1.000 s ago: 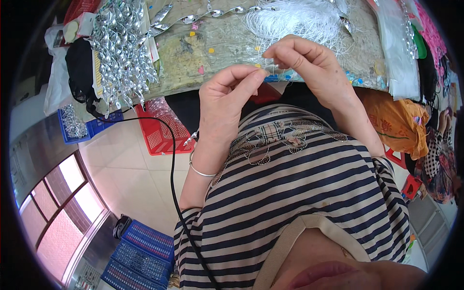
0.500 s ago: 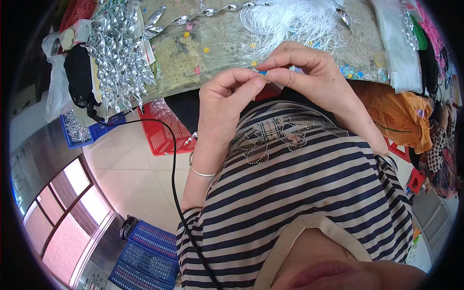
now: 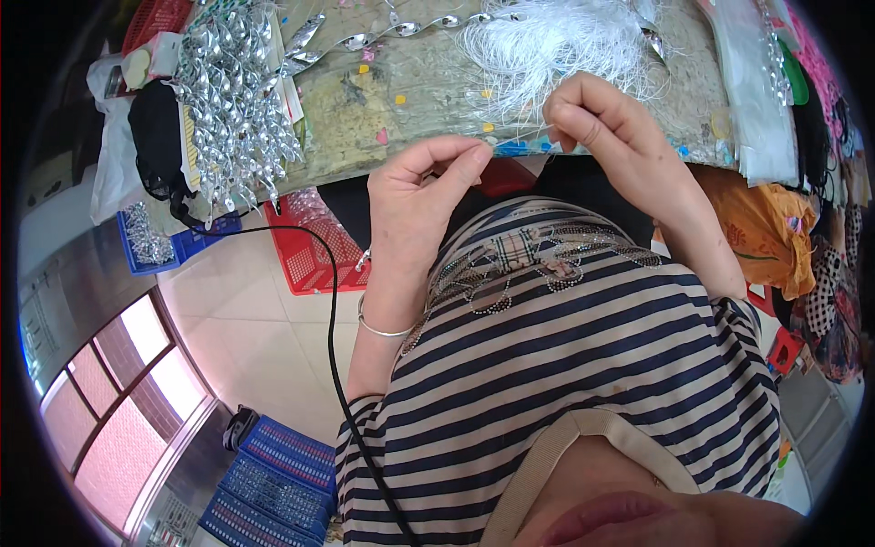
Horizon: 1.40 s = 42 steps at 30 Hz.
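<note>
A thin, pale, thread-like strand (image 3: 521,134) spans the short gap between the two hands at the upper centre of the frame, near the front edge of the worn grey-green surface (image 3: 342,109); it is too fine to follow along its full length. The left hand (image 3: 415,196) pinches its end between thumb and forefinger, with the other fingers curled in. The right hand (image 3: 620,141), a little higher and apart from the left, is closed at thumb and forefinger around the other end.

Just beyond the right hand, a loose tangle of glossy white threads (image 3: 551,46) lies on the surface at the top of the frame. A twisted ribbon of shiny silver links (image 3: 406,30) runs leftward from it. In the upper left hangs a dense cluster of silver, leaf-like spiral pieces (image 3: 232,109), over the surface's edge. Clear plastic sleeves (image 3: 755,109) lie at the upper right, with a crumpled orange bag (image 3: 752,219) below them. A red perforated plastic basket (image 3: 310,255) sits under the surface, left of the left forearm.
</note>
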### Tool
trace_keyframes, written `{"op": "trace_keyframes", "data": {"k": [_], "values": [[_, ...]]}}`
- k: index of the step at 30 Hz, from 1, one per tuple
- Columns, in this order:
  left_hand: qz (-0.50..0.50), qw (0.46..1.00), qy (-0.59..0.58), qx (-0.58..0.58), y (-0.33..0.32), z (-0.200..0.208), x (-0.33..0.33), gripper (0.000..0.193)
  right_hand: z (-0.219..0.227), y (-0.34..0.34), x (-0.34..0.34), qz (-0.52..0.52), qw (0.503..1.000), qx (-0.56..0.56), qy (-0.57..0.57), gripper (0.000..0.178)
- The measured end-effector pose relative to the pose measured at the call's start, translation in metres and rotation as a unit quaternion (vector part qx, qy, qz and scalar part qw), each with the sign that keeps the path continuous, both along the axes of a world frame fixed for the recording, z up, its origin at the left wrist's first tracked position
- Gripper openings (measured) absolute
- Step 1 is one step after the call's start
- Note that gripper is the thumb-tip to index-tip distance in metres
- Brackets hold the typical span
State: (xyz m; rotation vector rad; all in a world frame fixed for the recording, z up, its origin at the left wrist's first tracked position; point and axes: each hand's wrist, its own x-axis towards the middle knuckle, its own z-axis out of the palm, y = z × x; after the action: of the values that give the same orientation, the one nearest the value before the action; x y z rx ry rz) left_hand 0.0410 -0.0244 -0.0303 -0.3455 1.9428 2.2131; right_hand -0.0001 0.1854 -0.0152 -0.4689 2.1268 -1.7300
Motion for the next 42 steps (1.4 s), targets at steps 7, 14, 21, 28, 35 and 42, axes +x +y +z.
{"op": "trace_keyframes", "data": {"k": [7, 14, 21, 28, 35, 42], "values": [[0.016, 0.999, 0.042, -0.016, 0.011, -0.004, 0.004, 0.009, 0.006, -0.018, 0.001, -0.006, 0.982, -0.155, -0.11, 0.02], [0.01, 0.993, 0.035, 0.113, 0.007, -0.008, 0.004, 0.014, -0.001, -0.031, 0.002, 0.011, 0.935, 0.084, 0.345, 0.012], [0.006, 0.975, -0.026, 0.223, 0.005, -0.015, 0.003, 0.014, -0.003, -0.035, 0.005, 0.028, 0.92, 0.106, 0.375, 0.009], [0.01, 0.994, 0.079, 0.075, 0.01, -0.005, 0.005, 0.01, -0.011, -0.031, 0.007, -0.007, 0.982, 0.02, 0.186, 0.007], [-0.035, 0.976, 0.2, -0.082, 0.003, -0.017, 0.004, 0.008, -0.012, -0.032, 0.003, -0.005, 1.0, -0.014, -0.022, 0.011], [-0.027, 0.996, 0.046, 0.065, 0.01, -0.009, 0.005, 0.009, -0.012, -0.035, -0.001, -0.001, 0.988, 0.024, 0.153, 0.009]]}}
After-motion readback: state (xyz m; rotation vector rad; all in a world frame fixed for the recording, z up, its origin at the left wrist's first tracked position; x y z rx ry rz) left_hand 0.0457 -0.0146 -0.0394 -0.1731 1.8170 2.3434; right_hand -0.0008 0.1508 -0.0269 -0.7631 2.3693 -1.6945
